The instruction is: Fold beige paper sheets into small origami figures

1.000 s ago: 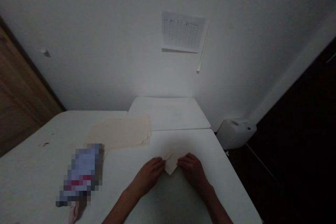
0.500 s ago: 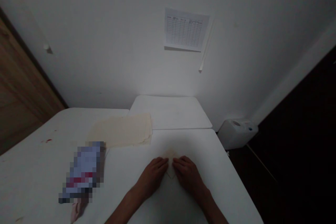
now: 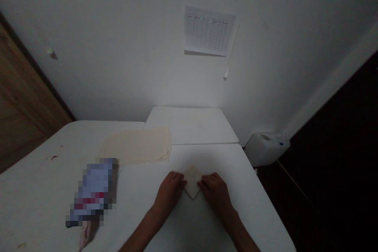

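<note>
A small folded piece of cream paper (image 3: 193,183) lies on the white table, turned like a diamond with one corner toward me. At its left corner, my left hand (image 3: 173,187) is closed, fingertips pinching the edge. My right hand (image 3: 215,189) is closed the same way at the right corner. The fingertips cover both side corners; the middle and the near point show between them. Farther left is a stack of cream paper sheets (image 3: 138,145) with uneven edges.
A pixelated blue and red item (image 3: 94,189) lies on the white table (image 3: 141,197) at left, a pinkish strip (image 3: 85,234) below it. A printed chart (image 3: 206,31) hangs on the wall. A white plastic jerrycan (image 3: 264,149) stands beyond the table's right edge.
My hands have moved apart, the left one leftward and the right one rightward. More of the folded paper shows between them.
</note>
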The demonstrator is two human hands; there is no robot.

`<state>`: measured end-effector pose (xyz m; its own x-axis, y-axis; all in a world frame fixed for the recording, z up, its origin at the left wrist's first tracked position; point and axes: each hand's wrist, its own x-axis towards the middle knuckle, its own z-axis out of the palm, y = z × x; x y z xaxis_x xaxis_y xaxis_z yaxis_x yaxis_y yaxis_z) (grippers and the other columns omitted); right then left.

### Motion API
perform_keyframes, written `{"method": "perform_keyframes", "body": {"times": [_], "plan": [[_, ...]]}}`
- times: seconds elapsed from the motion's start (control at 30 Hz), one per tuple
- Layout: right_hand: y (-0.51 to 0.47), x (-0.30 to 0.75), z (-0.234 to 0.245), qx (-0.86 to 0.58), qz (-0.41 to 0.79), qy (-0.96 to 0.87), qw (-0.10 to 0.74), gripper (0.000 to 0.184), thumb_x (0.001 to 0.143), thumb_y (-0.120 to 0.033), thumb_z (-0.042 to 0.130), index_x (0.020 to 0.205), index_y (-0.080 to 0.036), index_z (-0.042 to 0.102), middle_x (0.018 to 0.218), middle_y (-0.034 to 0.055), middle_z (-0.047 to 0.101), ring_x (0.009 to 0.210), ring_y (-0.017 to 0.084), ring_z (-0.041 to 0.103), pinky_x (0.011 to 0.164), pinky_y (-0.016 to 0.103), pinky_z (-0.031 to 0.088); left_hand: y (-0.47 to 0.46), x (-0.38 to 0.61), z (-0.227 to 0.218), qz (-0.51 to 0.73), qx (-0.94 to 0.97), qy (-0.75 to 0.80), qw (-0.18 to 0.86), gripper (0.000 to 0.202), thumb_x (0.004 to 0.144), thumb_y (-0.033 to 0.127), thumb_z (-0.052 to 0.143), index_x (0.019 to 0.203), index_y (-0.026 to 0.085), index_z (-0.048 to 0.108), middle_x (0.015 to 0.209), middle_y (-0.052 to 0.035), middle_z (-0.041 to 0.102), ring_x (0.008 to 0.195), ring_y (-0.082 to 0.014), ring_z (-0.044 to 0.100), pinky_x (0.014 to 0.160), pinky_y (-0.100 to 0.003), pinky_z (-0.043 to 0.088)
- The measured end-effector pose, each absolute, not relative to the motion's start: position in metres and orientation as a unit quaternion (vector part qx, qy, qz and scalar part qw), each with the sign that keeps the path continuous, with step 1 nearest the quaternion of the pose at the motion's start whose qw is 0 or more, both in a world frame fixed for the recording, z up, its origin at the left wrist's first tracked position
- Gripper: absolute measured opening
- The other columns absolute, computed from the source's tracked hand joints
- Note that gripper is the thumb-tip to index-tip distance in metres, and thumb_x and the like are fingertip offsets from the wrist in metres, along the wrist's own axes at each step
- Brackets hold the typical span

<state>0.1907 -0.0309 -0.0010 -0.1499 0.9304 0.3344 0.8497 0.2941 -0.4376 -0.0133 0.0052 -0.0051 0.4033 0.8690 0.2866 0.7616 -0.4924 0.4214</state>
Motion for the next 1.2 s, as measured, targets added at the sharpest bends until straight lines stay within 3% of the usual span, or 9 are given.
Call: {"method": "perform_keyframes", "body": {"times": [0.07, 0.17, 0.33, 0.63, 0.7, 0.87, 1.0, 1.2], "plan": [[-0.024, 0.187, 0.003, -0.614, 0.085, -0.737, 0.272, 0.008, 0.085, -0.016, 0.063, 0.087, -0.021, 0.069, 0.091, 0.0042, 0.069, 0.09, 0.022, 0.06, 0.084, 0.031, 0.046, 0.009, -0.008, -0.004, 0.249, 0.815, 0.508, 0.127, 0.009, 0.084, 0.014, 0.059, 0.091, 0.017, 0.063, 0.097, -0.0083, 0.064, 0.097, -0.0233, 0.059, 0.086, -0.035, 0.049], [-0.013, 0.184, 0.007, -0.642, 0.107, -0.707, 0.275, 0.024, 0.079, -0.014, 0.066, 0.103, -0.019, 0.067, 0.103, 0.0073, 0.067, 0.098, 0.024, 0.06, 0.089, 0.033, 0.044, 0.016, -0.003, -0.004, 0.237, 0.8, 0.529, 0.154, 0.024, 0.081, 0.01, 0.06, 0.104, 0.015, 0.061, 0.112, -0.011, 0.061, 0.107, -0.0232, 0.055, 0.094, -0.034, 0.044], [0.0, 0.183, 0.008, -0.657, 0.158, -0.697, 0.241, 0.038, 0.073, -0.012, 0.067, 0.11, -0.017, 0.063, 0.108, 0.0095, 0.063, 0.095, 0.024, 0.061, 0.086, 0.032, 0.044, 0.026, 0.002, 0.0, 0.17, 0.78, 0.571, 0.192, 0.044, 0.076, 0.008, 0.06, 0.119, 0.012, 0.054, 0.112, -0.0115, 0.06, 0.11, -0.0228, 0.054, 0.097, -0.033, 0.039], [0.011, 0.187, 0.013, -0.663, 0.192, -0.701, 0.18, 0.04, 0.068, -0.019, 0.072, 0.106, -0.017, 0.061, 0.086, 0.0051, 0.066, 0.086, 0.023, 0.059, 0.077, 0.03, 0.04, 0.038, 0.004, 0.0, 0.154, 0.778, 0.57, 0.212, 0.031, 0.07, 0.008, 0.06, 0.1, 0.015, 0.06, 0.084, -0.0052, 0.064, 0.088, -0.0224, 0.06, 0.08, -0.032, 0.042], [0.013, 0.188, 0.014, -0.657, 0.207, -0.702, 0.18, 0.038, 0.066, -0.019, 0.073, 0.103, -0.018, 0.062, 0.083, 0.0037, 0.066, 0.083, 0.022, 0.06, 0.073, 0.028, 0.039, 0.039, 0.004, -0.002, 0.164, 0.779, 0.565, 0.217, 0.032, 0.07, 0.007, 0.06, 0.1, 0.016, 0.061, 0.086, -0.0052, 0.063, 0.09, -0.022, 0.059, 0.081, -0.032, 0.042], [0.015, 0.192, 0.013, -0.65, 0.222, -0.701, 0.191, 0.031, 0.063, -0.019, 0.075, 0.091, -0.019, 0.063, 0.083, 0.0022, 0.066, 0.078, 0.018, 0.06, 0.066, 0.024, 0.039, 0.042, 0.0, -0.009, 0.202, 0.79, 0.532, 0.229, 0.047, 0.067, 0.005, 0.065, 0.112, 0.015, 0.057, 0.113, -0.0108, 0.056, 0.11, -0.0227, 0.051, 0.095, -0.033, 0.038], [0.015, 0.196, 0.01, -0.645, 0.224, -0.692, 0.235, 0.026, 0.061, -0.019, 0.076, 0.081, -0.017, 0.061, 0.082, 0.0017, 0.066, 0.075, 0.016, 0.058, 0.065, 0.023, 0.039, 0.049, -0.006, -0.012, 0.219, 0.798, 0.501, 0.252, 0.049, 0.063, 0.004, 0.067, 0.11, 0.016, 0.058, 0.104, -0.0066, 0.059, 0.101, -0.0205, 0.055, 0.09, -0.031, 0.042], [0.008, 0.204, 0.006, -0.611, 0.26, -0.691, 0.285, 0.009, 0.07, -0.024, 0.071, 0.071, -0.018, 0.065, 0.069, -0.0013, 0.066, 0.065, 0.014, 0.058, 0.06, 0.022, 0.038, 0.051, -0.016, -0.01, 0.244, 0.8, 0.476, 0.27, 0.024, 0.068, 0.01, 0.066, 0.09, 0.018, 0.06, 0.093, -0.0024, 0.061, 0.09, -0.0186, 0.058, 0.083, -0.03, 0.045]]}}
